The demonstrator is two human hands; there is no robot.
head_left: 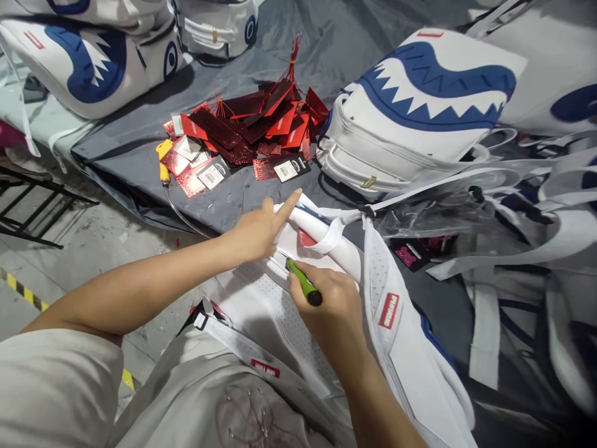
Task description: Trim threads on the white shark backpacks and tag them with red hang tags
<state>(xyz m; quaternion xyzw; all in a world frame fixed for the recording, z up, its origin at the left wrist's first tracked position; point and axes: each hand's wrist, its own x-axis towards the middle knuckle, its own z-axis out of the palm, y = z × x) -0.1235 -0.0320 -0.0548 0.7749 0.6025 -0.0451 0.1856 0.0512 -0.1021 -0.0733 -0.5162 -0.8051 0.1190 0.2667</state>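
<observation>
A white backpack (396, 348) with blue trim leans against my body, its back panel and straps toward me. At its top edge, my left hand (263, 229) grips the white fabric, the index finger stretched along the rim and the thumb hidden. My right hand (331, 298) is closed around a green-handled tool (305, 283) with a black end. The tool's thin tip points into the fabric fold near my left hand; I cannot make out what it touches. Just right of that fold, a white loop handle (329, 239) crosses a bit of red.
Red and black hang tags (261, 121) lie piled on the dark-covered table (275, 202). A yellow tool (163, 160) with a cord lies to their left. White-and-blue backpacks (420, 93) stand behind and at left. Loose straps (513, 249) and clear plastic (420, 214) spread at right.
</observation>
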